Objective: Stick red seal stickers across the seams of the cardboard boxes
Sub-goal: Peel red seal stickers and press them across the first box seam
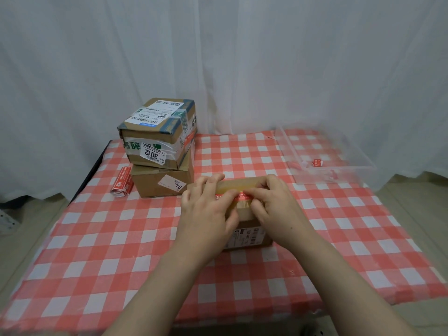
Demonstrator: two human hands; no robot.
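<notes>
strip (122, 183): red sticker strip, folded up, lying on the cloth at far left, just beside the lower box.
top box (157, 132): taped cardboard with white labels. "3012" reads upside down on the near face. Sits skewed on the lower box. A red strip shows on its right side.
lower box (162, 183): plain cardboard with a white "76" label on the near face. Its right end is near the left hand's fingertips.
left hand (206, 209): flat on the left part of the box top, fingers fairly straight and spread, reaching the far edge. Pressing down, not gripping.
box (246, 214): task box, mid-table, under both hands. Clear tape on top, shipping label on the near face.
sticker (243, 197): red seal laid across the box top between the two hands, with both hands' fingertips on it.
right hand (274, 204): on the right part of the box top, fingers bent, tips on the sticker's right end. Cannot tell whether it is pinching or just pressing.
bin (339, 169): clear plastic, far right of the table, well apart from the box.
loose sticker (317, 162): small red piece inside the bin, near its front wall.
cloth (121, 251): red-white check, covers the table.
curtain (242, 57): white, behind the table.
</notes>
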